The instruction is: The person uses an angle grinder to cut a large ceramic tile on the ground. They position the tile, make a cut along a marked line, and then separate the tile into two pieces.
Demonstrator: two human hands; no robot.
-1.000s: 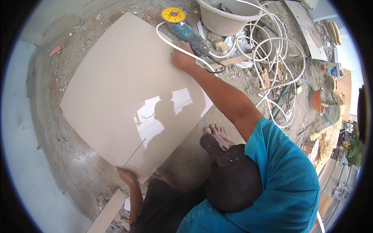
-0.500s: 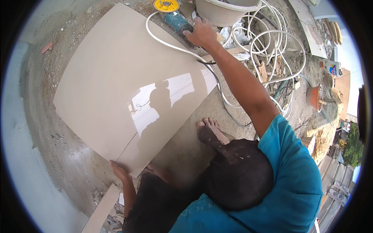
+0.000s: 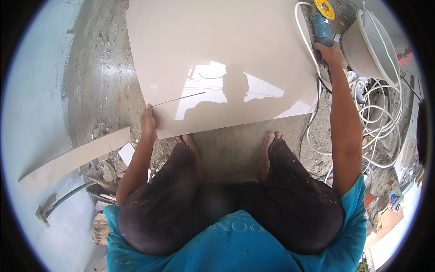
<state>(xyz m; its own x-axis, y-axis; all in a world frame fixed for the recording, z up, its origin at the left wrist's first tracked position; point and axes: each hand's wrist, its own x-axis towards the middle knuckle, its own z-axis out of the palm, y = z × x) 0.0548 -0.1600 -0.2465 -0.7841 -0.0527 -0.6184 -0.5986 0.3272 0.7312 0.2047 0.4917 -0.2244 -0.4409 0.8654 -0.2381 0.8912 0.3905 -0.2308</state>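
A large glossy beige tile lies flat on the ground in front of my feet and mirrors a head and shoulders. From its left edge a thin dark line, like a cut, runs partway across. My left hand grips that left edge, close to where the line starts. Beyond the tile's right side, my right hand is closed around the rear of a teal angle grinder. The grinder's yellow disc points away from me. Part of the right-hand grip is hidden.
A pale tub stands right of the grinder. Loops of white hose or cable lie below it, and one length passes along the tile's right edge. At left, a narrow tile strip lies by rubble and a pale blue wall.
My view has turned, so the tile now lies straight ahead and the grinder at the upper right. Both hands keep their places, left on the tile edge, right on the grinder.
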